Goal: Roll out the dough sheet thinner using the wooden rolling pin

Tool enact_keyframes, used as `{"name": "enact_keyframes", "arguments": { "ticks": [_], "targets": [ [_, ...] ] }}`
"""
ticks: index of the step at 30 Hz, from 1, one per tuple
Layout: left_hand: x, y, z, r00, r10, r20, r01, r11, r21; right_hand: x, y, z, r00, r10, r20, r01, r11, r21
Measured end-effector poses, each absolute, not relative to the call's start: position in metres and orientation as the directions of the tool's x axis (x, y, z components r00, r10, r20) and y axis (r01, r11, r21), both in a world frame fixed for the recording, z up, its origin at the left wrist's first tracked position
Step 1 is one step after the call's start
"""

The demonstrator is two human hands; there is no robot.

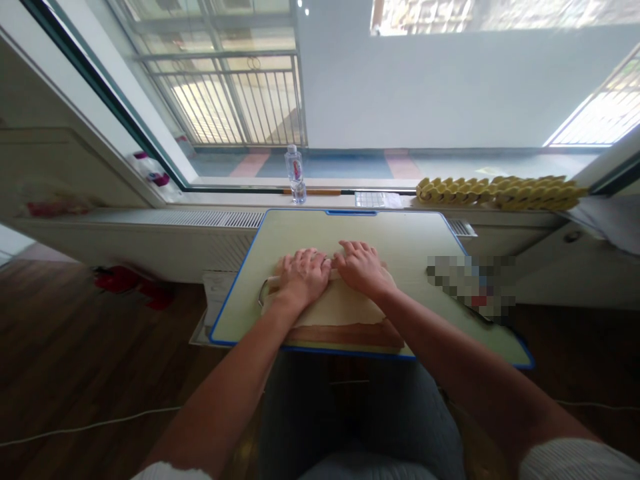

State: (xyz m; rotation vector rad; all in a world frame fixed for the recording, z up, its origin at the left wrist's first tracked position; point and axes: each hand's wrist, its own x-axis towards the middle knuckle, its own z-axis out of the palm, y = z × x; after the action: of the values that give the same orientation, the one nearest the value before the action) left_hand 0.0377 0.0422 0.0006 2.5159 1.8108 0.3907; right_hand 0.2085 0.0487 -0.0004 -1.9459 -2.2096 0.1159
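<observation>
In the middle of the frame, the sheet (pixel 345 305) is matt and mostly smooth; whether cloth or dough, I cannot tell. Beneath it the board (pixel 345 335) looks like dull wood, with a metal ring (pixel 259 294) at left. The tabletop (pixel 410 243) is smooth with a faint sheen, its rim (pixel 241 273) plastic-looking. Upper middle: a clear, glossy plastic bottle (pixel 295 177). Lower left: wood-look floor (pixel 75 360). Lower right: a ribbed cloth sleeve (pixel 575 460).

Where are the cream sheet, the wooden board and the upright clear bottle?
Cream sheet (pixel 345 305): head view, on its uncovered near part.
Wooden board (pixel 346 335): head view, on its exposed near strip.
Clear bottle (pixel 296 175): head view, mid-body.
</observation>
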Motion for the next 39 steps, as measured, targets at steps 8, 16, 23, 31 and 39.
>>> {"name": "enact_keyframes", "arguments": {
  "ticks": [8,16,23,31,39],
  "targets": [
    [0.035,-0.005,-0.008,0.318,0.926,0.204,0.908,-0.359,0.214,0.211,0.005,-0.003,-0.102,0.984,0.144,0.977,0.126,-0.173],
    [0.037,0.027,-0.008,0.293,0.936,0.195,0.934,-0.324,0.151,0.213,0.046,-0.001,-0.06,0.996,0.059,0.97,0.072,-0.231],
    [0.042,0.067,0.003,0.264,0.957,0.118,0.948,-0.28,0.151,0.208,0.084,-0.003,-0.006,0.999,0.048,0.961,0.019,-0.275],
    [0.039,0.088,0.006,0.293,0.954,0.06,0.941,-0.299,0.158,0.209,0.106,-0.006,0.018,0.998,0.053,0.942,0.001,-0.336],
    [0.037,0.09,0.003,0.317,0.947,0.055,0.931,-0.322,0.171,0.207,0.097,-0.004,0.024,0.996,0.086,0.954,0.003,-0.3]
  ]
}}
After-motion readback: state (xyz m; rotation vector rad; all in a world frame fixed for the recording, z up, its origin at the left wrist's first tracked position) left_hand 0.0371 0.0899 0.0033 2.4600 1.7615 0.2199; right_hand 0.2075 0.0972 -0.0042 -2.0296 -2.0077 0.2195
